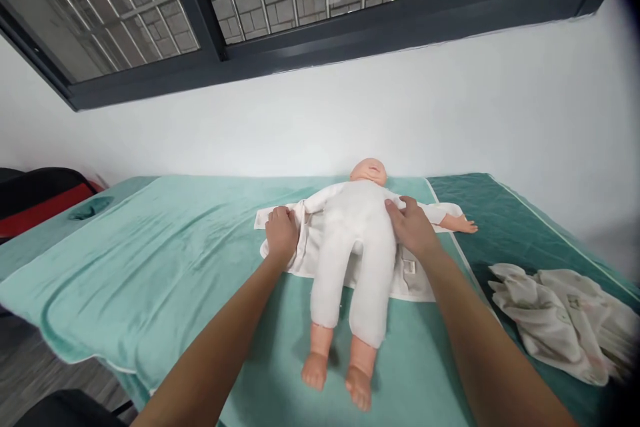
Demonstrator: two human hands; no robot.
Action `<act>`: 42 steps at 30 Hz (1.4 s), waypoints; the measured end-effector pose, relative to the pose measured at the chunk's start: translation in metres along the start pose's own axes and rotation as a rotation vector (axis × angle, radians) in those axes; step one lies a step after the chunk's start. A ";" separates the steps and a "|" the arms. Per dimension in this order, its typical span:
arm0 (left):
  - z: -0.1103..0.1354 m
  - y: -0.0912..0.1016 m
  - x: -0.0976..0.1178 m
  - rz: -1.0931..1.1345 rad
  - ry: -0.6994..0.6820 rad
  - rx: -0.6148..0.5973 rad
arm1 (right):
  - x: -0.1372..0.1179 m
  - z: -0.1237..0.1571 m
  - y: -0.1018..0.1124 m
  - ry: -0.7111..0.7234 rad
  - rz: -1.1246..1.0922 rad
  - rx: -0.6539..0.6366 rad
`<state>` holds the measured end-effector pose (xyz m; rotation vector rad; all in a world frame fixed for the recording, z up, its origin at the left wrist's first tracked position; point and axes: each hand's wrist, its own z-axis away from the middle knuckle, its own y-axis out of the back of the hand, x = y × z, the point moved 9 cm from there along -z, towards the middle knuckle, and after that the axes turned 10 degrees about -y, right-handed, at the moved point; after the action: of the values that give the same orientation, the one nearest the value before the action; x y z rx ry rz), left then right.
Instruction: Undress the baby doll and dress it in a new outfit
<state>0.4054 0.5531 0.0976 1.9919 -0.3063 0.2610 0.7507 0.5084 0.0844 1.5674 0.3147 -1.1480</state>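
Observation:
A baby doll [357, 220] with a white cloth body lies on its back, head toward the wall and bare feet toward me. Beneath it a white baby shirt [417, 287] is spread open. At the right, the doll's arm runs through a sleeve, and its hand sticks out of the cuff. My left hand [281, 232] is closed on the shirt's left sleeve, beside the doll's arm; its fingertips are hidden. Against the doll's other side, my right hand [413, 227] pinches shirt fabric near the armpit, thumb beside the chest.
Light green blankets [165, 260] cover the table, with a darker green cloth [465, 197] at the right. A crumpled white patterned garment [565, 313] lies there. Behind stand a white wall [280, 127] and a barred window. A black and red chair [45, 200] is at the left.

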 end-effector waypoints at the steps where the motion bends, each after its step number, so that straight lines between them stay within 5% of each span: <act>1: -0.001 -0.001 -0.002 -0.007 0.025 -0.013 | 0.002 -0.002 0.000 -0.018 -0.017 0.013; 7: -0.025 -0.011 -0.021 0.001 0.158 -0.222 | 0.004 0.003 -0.003 -0.082 0.042 -0.085; 12: -0.050 -0.013 -0.019 0.006 0.114 -0.415 | -0.002 0.007 -0.013 -0.025 -0.092 -0.184; 19: -0.050 0.010 0.021 -0.020 0.049 -0.310 | 0.006 0.003 -0.028 -0.102 -0.524 -0.208; 29: -0.066 0.008 0.069 0.080 0.003 -0.341 | -0.003 0.012 -0.030 -0.115 -0.796 -0.254; 36: -0.078 0.005 0.102 0.295 -0.136 -0.294 | -0.010 0.024 -0.054 -0.160 -0.871 -0.398; 42: -0.049 0.024 0.138 0.385 -0.337 -0.329 | -0.004 0.026 -0.060 -0.185 -0.777 -0.406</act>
<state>0.5251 0.5735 0.1824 1.6340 -0.8955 0.1044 0.6928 0.5082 0.0532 0.9750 1.0223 -1.6723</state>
